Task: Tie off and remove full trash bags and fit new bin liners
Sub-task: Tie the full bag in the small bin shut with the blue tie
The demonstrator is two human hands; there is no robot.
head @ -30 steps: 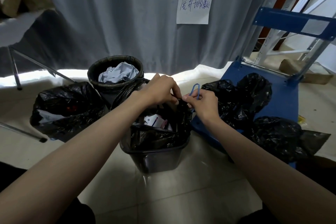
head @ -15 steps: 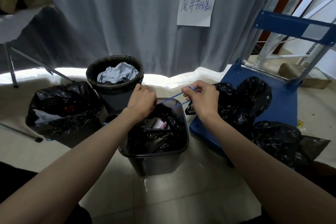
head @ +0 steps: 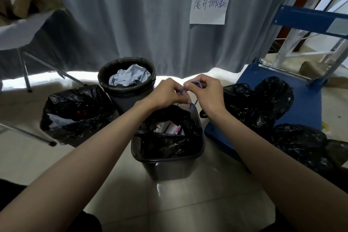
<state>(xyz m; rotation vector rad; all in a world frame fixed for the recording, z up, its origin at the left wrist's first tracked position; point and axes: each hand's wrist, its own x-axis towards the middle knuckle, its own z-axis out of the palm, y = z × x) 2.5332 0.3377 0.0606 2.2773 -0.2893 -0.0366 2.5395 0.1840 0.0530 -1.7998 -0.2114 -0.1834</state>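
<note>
Both hands meet above the far rim of the square dark bin (head: pixel 169 165) — the left hand (head: pixel 165 93) and right hand (head: pixel 204 90) each pinch the blue drawstring (head: pixel 195 83) with curled fingers. The black trash bag (head: pixel 169 137) sits in that bin, mouth open, paper scraps showing inside. A round lined bin (head: pixel 126 81) stands behind.

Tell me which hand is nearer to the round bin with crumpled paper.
Left. The left hand is just right of the round bin; the right hand is farther right, beyond the left.
</note>
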